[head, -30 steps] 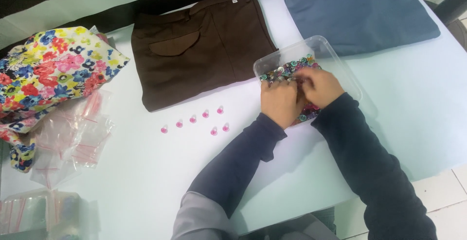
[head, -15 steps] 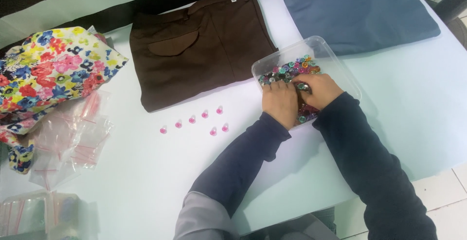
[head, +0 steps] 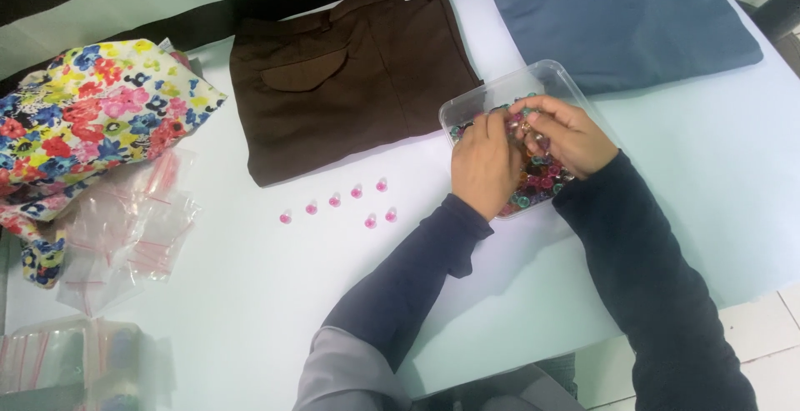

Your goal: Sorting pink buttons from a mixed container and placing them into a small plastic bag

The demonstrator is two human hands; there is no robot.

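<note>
Sorting: both hands work inside a clear plastic tray of small coloured beads on the pale table.
Left hand: the left hand lies palm down over the tray's near-left part, fingers curled into the beads; whether it has hold of any cannot be seen.
Right hand: the right hand hovers over the tray's middle, fingertips pinched together on something small, too tiny to make out.
Tray position: near the right of the table, just in front of folded blue trousers and beside folded brown trousers.
Loose pieces: seven pink beads lie in two short rows left of the tray, apart from it.
Far left: floral fabric and small clear zip bags.
</note>
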